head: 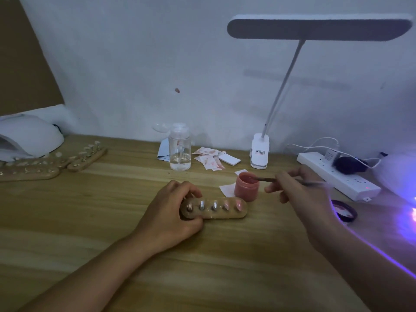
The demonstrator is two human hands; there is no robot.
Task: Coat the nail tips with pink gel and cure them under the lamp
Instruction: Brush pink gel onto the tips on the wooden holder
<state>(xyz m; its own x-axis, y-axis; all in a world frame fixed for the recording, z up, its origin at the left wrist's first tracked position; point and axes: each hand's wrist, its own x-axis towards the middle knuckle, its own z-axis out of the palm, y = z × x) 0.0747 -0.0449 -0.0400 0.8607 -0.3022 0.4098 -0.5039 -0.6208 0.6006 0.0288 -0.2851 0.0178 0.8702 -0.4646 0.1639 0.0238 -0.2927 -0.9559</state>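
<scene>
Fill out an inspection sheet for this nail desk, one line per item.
Surface: wooden desk, bare in front.
Job's things: wooden holder with five nail tips, the two at its right end pink; open pink gel jar on white paper; curing lamp back left; spare holders beside it.
Clutter: clear pump bottle, stained wipes, dark lid.
Grippers: left hand grips the holder's left end; right hand dips a brush into the jar.
Cables: power strip with a white cord, right.
Surroundings: clip desk lamp, white wall with a pink spot, purple glow at right.
</scene>
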